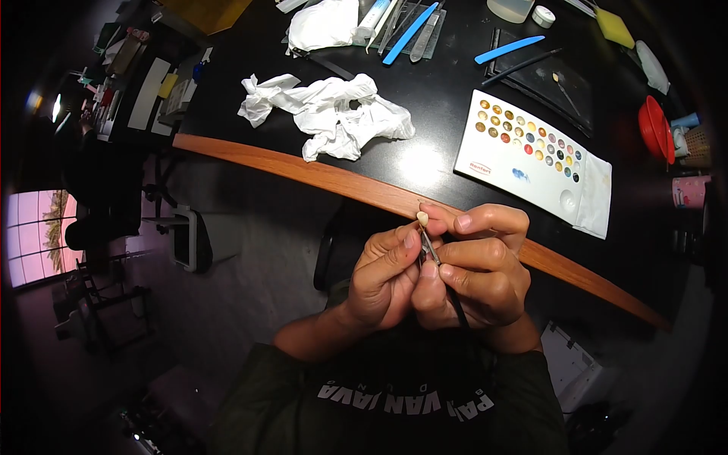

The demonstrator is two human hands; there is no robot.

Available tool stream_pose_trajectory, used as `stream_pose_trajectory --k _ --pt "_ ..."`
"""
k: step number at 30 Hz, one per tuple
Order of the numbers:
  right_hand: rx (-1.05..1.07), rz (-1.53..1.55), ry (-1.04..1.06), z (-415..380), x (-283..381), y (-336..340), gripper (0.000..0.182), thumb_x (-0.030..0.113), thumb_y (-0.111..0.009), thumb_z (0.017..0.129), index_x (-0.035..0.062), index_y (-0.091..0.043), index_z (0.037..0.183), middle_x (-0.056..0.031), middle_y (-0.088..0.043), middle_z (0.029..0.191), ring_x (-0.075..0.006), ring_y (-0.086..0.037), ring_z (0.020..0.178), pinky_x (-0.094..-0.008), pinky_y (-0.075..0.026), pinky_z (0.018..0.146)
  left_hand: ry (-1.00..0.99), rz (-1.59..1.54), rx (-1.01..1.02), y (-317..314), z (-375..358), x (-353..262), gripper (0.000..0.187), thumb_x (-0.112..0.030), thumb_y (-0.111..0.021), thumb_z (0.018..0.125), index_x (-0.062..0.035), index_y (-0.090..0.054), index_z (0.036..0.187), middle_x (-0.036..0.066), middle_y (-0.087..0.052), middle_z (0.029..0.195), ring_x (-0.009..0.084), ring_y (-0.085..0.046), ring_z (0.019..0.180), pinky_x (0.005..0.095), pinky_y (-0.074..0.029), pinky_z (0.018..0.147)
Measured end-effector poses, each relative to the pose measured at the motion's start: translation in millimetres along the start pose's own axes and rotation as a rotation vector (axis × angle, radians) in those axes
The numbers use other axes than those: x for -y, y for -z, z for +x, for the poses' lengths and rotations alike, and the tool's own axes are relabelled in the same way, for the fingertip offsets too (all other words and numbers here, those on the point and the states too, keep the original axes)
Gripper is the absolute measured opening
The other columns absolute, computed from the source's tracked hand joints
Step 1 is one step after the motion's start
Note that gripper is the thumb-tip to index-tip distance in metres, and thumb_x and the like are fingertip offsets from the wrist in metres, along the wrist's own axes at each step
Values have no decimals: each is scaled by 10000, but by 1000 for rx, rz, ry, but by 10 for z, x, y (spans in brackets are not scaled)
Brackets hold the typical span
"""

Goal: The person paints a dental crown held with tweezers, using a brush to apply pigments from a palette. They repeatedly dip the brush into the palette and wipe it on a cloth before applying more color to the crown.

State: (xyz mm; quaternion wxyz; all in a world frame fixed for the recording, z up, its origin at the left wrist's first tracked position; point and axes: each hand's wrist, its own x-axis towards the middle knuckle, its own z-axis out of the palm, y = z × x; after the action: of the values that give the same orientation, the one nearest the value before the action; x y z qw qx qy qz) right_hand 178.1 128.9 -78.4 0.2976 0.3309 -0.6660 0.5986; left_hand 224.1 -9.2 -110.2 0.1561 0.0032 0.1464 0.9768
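My right hand (485, 265) is closed around a thin brush (434, 252) with a metal ferrule and a dark handle that runs down past the palm. At the brush's upper end is a small cream-coloured tooth crown (422, 218), near the right fingertips. My left hand (385, 274) is closed close beside it, thumb and fingers pinched around something slim and metallic, mostly hidden by the fingers; it seems to bear the crown. Both hands meet in front of the table edge. Beyond them lies a white paint palette (497, 165) with rows of coloured wells and a blue smear.
Crumpled white tissue (341, 114) lies on the black table. Blue-handled tools (409, 34) rest at the back, and another blue tool (509, 50) lies by a dark tray (572, 91). A red bowl (656, 129) stands at right. The wooden table edge (318, 171) runs before me.
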Motion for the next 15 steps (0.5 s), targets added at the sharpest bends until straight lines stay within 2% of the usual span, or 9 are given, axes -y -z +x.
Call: stream_pose_trajectory --k 15 --pt "-3 -40 -1 22 7 -15 207 -79 -757 800 34 -606 886 -84 -679 897 -286 -637 1026 -434 -705 847 14 45 -25 -3 0 -14 333 -148 -484 1114 65 -651 1308 142 -691 1266 181 -642 1200 330 -468 1106"
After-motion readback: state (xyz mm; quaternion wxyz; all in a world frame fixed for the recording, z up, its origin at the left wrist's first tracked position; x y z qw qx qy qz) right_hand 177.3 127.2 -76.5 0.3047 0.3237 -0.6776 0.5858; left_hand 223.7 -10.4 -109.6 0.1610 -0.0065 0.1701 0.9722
